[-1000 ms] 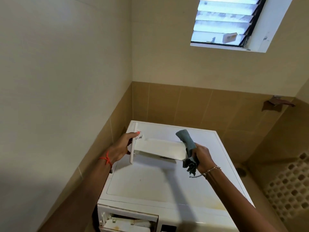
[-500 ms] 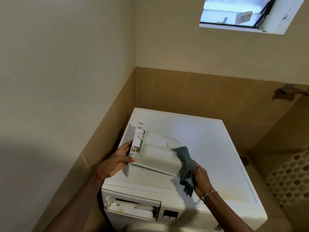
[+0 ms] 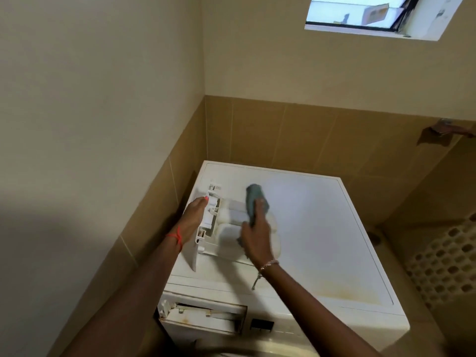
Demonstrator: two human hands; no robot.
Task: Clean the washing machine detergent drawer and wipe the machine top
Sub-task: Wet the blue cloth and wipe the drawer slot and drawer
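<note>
Left grip (image 3: 194, 217) is clamped on the front-panel end of the detergent drawer (image 3: 226, 235), which lies over the 9 o'clock side of the washing machine top (image 3: 322, 228); whether it touches the top I cannot tell. Right grip (image 3: 256, 240) is closed round a blue-grey cloth (image 3: 253, 199), pressing it into the drawer's compartments. At 6 o'clock, on the machine's front, the drawer slot (image 3: 206, 318) gapes. A window (image 3: 360, 14) shows at 1 o'clock.

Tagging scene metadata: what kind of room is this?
Probably a home bathroom or laundry corner: a white washing machine stands in the corner against tan wall tiles, with a small high window above.
</note>
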